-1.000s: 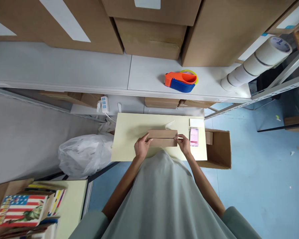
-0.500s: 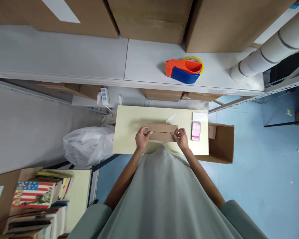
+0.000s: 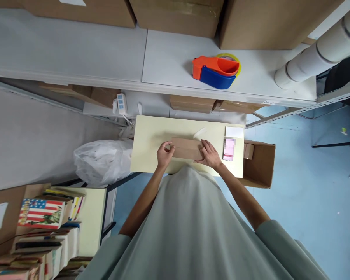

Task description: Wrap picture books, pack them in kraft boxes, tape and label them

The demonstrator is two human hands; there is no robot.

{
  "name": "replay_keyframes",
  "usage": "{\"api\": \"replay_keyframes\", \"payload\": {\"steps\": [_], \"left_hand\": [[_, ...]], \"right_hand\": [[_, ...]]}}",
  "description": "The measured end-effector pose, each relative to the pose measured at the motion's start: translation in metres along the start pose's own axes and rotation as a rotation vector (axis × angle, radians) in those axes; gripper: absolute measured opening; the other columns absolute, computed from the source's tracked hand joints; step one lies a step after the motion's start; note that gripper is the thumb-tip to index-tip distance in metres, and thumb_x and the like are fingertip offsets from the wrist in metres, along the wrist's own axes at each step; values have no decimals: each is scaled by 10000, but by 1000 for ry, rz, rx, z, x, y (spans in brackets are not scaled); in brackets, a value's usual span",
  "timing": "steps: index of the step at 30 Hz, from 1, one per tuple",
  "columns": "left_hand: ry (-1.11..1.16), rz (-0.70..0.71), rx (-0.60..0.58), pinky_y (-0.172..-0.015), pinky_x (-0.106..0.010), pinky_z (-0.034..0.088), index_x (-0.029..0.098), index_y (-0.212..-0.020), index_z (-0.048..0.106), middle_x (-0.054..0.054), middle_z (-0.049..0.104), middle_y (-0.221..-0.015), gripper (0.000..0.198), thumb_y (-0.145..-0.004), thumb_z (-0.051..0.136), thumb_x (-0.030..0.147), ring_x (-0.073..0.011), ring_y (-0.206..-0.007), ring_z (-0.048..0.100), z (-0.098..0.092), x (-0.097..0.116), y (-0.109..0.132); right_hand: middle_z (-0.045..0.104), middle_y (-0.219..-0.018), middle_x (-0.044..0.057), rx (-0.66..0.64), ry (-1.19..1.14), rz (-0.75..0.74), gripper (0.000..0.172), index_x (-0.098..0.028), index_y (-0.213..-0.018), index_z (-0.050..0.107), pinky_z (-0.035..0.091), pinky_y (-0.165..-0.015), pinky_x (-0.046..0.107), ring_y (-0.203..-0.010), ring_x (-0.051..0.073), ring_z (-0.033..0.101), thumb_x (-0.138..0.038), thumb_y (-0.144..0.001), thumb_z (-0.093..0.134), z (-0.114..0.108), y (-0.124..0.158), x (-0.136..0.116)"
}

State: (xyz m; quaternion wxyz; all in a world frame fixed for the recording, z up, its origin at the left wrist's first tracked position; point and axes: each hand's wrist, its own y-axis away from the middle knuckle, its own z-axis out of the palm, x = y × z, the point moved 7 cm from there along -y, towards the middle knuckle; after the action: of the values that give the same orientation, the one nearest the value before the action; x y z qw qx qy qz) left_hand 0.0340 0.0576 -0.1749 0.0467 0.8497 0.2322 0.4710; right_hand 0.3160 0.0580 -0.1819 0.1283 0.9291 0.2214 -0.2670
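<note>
A small flat brown cardboard box (image 3: pixel 186 148) lies on a pale yellow table (image 3: pixel 151 140). My left hand (image 3: pixel 164 153) grips its left end with curled fingers. Resting on the box's right end is my right hand (image 3: pixel 210 154), fingers stretched flat over the top. A pink and white card (image 3: pixel 229 149) lies just right of that hand, with a white slip (image 3: pixel 234 132) beyond it. A small white scrap (image 3: pixel 199 133) sits behind the box.
An orange and blue tape dispenser (image 3: pixel 216 71) sits on the grey shelf (image 3: pixel 76 54) above, under big cartons, beside white rolls (image 3: pixel 315 54). An open carton (image 3: pixel 259 163) stands right of the table, a white plastic bag (image 3: pixel 102 161) left, books (image 3: pixel 46 217) at lower left.
My right hand has gone from pinching the box's right end to lying flat on its top. The view has tilted down slightly; the left hand keeps its grip.
</note>
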Motion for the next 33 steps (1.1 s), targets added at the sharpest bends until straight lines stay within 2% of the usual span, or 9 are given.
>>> {"api": "replay_keyframes", "payload": {"steps": [5,10,16,23,27,30,31,33], "left_hand": [[-124,55,22,-885,-333,560,229,-1136,741,-53,813,-1088,283,-908,823,375,-182,-765,695,-2,2,10],[-156,17,28,-919,-336,573,233,-1078,735,-35,815,-1144,234,-903,828,357,-176,-771,714,-4,-2,17],[-298,28,-63,-974,-359,584,226,-964,727,-66,788,-1190,170,-871,833,321,-220,-922,754,-2,5,6],[-374,115,-154,-1020,-384,587,205,-1022,734,-108,754,-1196,139,-940,772,311,-251,-979,763,-3,17,3],[-404,171,-158,-1022,-416,600,213,-1006,727,-119,743,-1182,98,-954,738,295,-280,-1027,757,-6,23,6],[-390,303,-107,-1109,-446,577,222,-1022,727,-145,722,-1280,101,-923,736,240,-319,-1220,710,-10,41,7],[-374,357,-88,-1145,-461,561,223,-1028,728,-153,709,-1330,117,-912,737,225,-331,-1279,685,-13,51,7],[-327,459,-56,-1189,-487,535,224,-1032,731,-159,686,-1408,128,-905,729,208,-346,-1346,648,-20,76,5]], "right_hand": [[393,-1767,233,12,-14,-24,643,-195,-1222,689,406,-1312,646,-1663,430,335,-706,-865,849,5,6,-1],[378,-1774,242,4,33,-84,670,-175,-1241,670,444,-1294,635,-1672,413,330,-731,-892,806,5,8,-1],[398,-1761,252,-28,103,-138,681,-153,-1278,683,490,-1268,594,-1665,416,347,-707,-904,808,2,3,-1],[406,-1744,298,-30,135,-129,679,-118,-1229,701,444,-1296,609,-1662,444,347,-693,-892,830,7,3,-2],[411,-1732,321,-13,165,-137,700,-124,-1235,693,428,-1289,644,-1658,441,362,-704,-873,843,5,2,-11],[445,-1704,335,7,233,-203,751,-120,-1256,676,377,-1316,668,-1646,444,384,-743,-864,827,-19,-8,-27],[451,-1701,333,28,259,-230,755,-120,-1266,667,365,-1324,669,-1647,440,381,-754,-879,802,-36,-14,-34],[452,-1707,312,114,308,-266,730,-128,-1305,640,347,-1334,670,-1659,424,360,-758,-943,720,-84,-33,-48]]}}
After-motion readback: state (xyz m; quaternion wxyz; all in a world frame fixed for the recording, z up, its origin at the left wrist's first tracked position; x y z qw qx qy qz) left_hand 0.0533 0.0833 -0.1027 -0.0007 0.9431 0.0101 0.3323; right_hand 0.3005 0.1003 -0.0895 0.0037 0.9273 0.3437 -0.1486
